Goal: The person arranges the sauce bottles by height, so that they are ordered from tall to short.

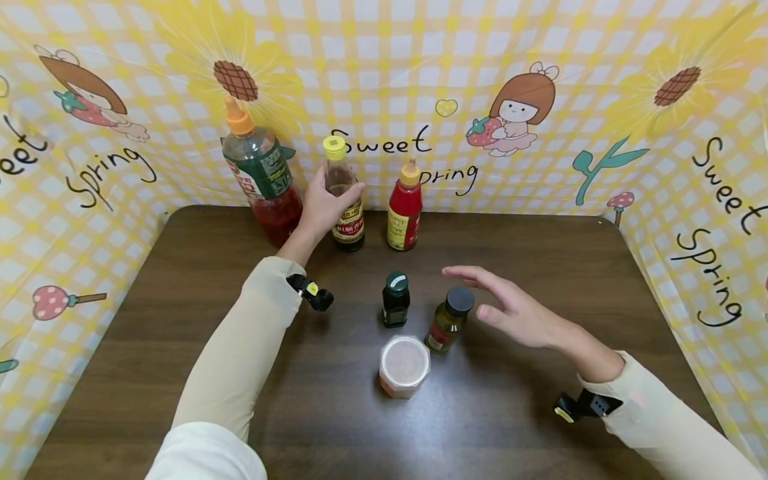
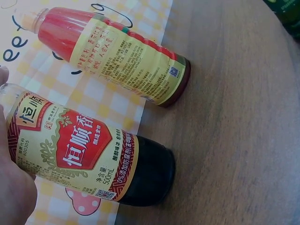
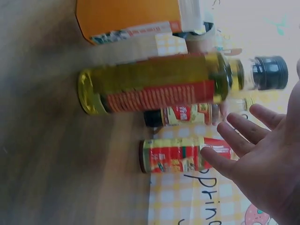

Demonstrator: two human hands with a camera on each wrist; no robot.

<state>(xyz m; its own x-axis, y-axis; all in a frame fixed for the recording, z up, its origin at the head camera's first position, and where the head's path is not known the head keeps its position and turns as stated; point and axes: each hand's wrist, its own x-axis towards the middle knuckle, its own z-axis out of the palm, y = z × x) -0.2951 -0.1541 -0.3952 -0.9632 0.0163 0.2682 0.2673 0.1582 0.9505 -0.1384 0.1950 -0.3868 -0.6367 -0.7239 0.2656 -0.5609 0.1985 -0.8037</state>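
Observation:
My left hand grips a vinegar bottle round its upper part, thumb across the front. This bottle has a yellow cap, dark contents and a cream and red label; it stands upright at the back of the table. In the left wrist view the label of the vinegar bottle shows plainly. With fingers spread and nothing in it, my right hand hovers just right of an oil bottle with a black cap. The right wrist view shows the oil bottle beyond the fingertips.
A large squeeze bottle of red sauce stands left of the vinegar, a smaller red sauce bottle to its right. Nearer the front are a small dark bottle and a pale-lidded jar. A checked cloth hangs behind the table.

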